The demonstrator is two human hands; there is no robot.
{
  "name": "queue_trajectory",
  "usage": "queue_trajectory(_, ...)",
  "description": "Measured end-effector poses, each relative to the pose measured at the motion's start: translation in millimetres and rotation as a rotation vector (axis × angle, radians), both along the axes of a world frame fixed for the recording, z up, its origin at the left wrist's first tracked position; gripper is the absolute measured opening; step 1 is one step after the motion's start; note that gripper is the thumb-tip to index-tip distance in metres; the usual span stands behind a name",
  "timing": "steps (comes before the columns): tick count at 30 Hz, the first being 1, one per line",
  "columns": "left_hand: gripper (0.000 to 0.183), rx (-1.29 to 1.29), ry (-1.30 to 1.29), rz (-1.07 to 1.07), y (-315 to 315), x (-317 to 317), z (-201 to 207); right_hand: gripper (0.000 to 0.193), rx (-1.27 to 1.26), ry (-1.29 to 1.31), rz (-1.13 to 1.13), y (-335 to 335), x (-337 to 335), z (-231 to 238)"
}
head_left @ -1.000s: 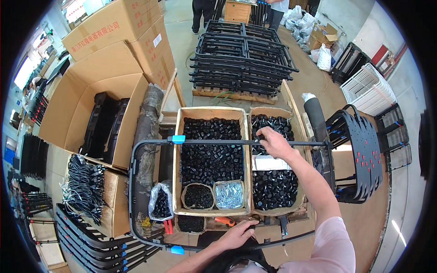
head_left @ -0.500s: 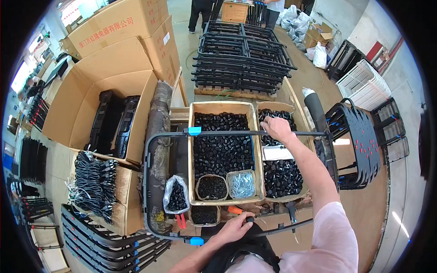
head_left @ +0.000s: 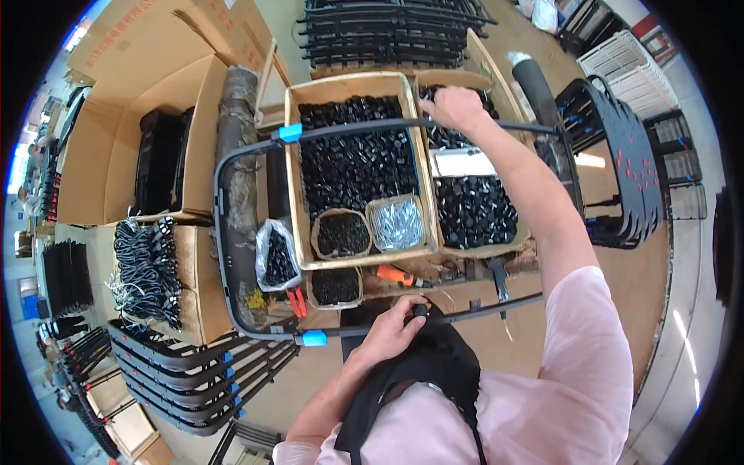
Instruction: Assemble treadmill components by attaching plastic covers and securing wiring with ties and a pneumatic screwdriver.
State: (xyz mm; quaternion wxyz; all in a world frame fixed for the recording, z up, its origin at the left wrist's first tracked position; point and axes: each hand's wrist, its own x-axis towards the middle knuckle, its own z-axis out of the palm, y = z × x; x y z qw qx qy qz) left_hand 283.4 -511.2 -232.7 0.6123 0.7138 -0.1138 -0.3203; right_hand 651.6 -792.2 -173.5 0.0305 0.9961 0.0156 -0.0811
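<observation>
- Centrally, a wooden bin holds loose black parts, with a tub of silver screws and a tub of tiny black pieces at its near end.
- A black tubular frame lies across the bin; its far bar crosses above the black parts, and its near bar runs on the person's side of it.
- Blue clips sit on the frame's two bars, toward the bin's left side.
- The left hand, on the near side of the bin, pinches a small black cap between thumb and fingers beside the near bar.
- The right hand is at the far bar, just right of the bin; its fingers are drawn together, but I cannot tell whether they grip anything.
- Right of the bin, a white flat piece lies among black knobs.
- An orange-handled tool lies just nearer than the bin.
- Beyond the bin's left, a tall carton bears red printed characters, slanted and partly cut off.
</observation>
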Motion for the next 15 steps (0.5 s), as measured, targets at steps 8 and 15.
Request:
queue_trajectory(8, 0.035, 0.031, -0.121, -0.162, -52, -32, 7, 0.035, 0.366, -0.146, 0.15, -14, 0, -49)
queue_trajectory(15, 0.037, 0.042, -0.329, -0.195, -65, -34, 8, 0.034, 0.368, -0.088, 0.185, -21, 8, -42)
